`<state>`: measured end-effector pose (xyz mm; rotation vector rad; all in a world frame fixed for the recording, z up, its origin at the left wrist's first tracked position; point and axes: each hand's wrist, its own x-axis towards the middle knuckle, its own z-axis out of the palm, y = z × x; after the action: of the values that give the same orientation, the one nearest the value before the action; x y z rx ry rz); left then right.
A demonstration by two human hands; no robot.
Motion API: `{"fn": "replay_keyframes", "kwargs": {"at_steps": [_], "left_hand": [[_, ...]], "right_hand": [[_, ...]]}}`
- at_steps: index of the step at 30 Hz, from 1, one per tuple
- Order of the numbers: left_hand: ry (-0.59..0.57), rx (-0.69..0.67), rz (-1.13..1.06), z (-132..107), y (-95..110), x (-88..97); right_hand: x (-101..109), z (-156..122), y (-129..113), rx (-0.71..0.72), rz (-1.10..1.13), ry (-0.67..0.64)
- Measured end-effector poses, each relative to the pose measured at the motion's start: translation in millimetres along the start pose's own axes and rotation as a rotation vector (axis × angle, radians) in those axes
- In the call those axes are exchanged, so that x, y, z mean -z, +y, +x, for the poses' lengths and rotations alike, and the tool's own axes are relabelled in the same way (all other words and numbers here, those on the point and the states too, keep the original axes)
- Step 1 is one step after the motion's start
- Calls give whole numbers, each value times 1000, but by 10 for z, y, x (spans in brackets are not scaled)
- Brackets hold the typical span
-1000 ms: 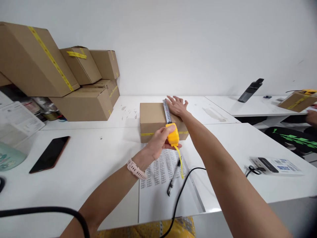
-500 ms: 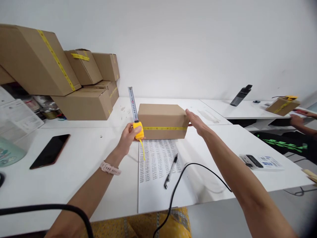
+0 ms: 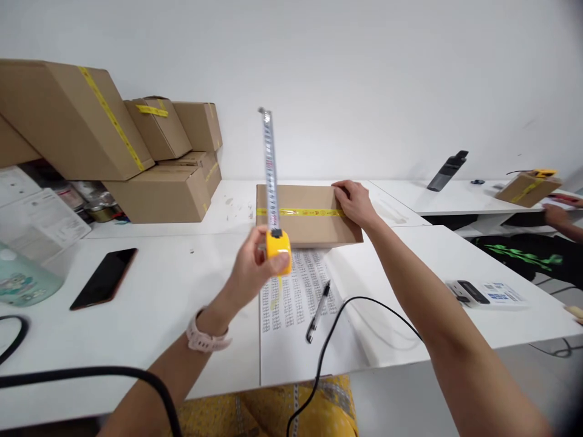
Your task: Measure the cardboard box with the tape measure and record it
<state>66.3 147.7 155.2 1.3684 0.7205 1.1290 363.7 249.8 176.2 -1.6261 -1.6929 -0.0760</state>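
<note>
My left hand [image 3: 255, 264] is closed around a yellow tape measure [image 3: 279, 252], held up in front of the box. Its blade sticks upward, partly extended, with the hooked end at the top. A closed cardboard box [image 3: 310, 229] with a strip of yellow tape lies on the table behind it. My right hand [image 3: 355, 203] grips the box's upper right edge, fingers over the top. The box looks tilted, its taped face turned upward. In front lies a printed sheet [image 3: 314, 358] with rows of small text, and a black and clear pen [image 3: 318, 312] rests on it.
Stacked cardboard boxes [image 3: 157, 194] stand at the left, near a phone [image 3: 104, 279] and a mint-green container [image 3: 27, 279]. A black cable [image 3: 334, 325] crosses the sheet. At the right are a white device [image 3: 473, 292], a dark bottle [image 3: 449, 171] and another person's hand [image 3: 558, 215] near a small box [image 3: 526, 189].
My left hand has lifted the tape measure up and to the right, off the box's side. My right hand has moved onto the box's top edge, and the box has tipped backward.
</note>
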Motion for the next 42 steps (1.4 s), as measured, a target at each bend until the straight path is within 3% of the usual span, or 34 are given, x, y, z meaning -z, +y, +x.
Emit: {"fn": "replay_keyframes", "kwargs": {"at_steps": [3,8,22,33,42], "left_hand": [[-190,140,-119,-185,-167,-284],[-222,277,-235,-247,-441,-544],[-213,279,-276,-378,-607,-626],[-194,257,-153,-359,-834,-667],[-219,245,-177,-353,-822,-669]], "right_hand": [[-25,62,-98,84,-187,9],[-57,63,-183,58,-275,3],[-47,67,-136,279,-354,-111],[-143,81,-34,340,-445,-17],[-169,85,-24,339,-396,16]]}}
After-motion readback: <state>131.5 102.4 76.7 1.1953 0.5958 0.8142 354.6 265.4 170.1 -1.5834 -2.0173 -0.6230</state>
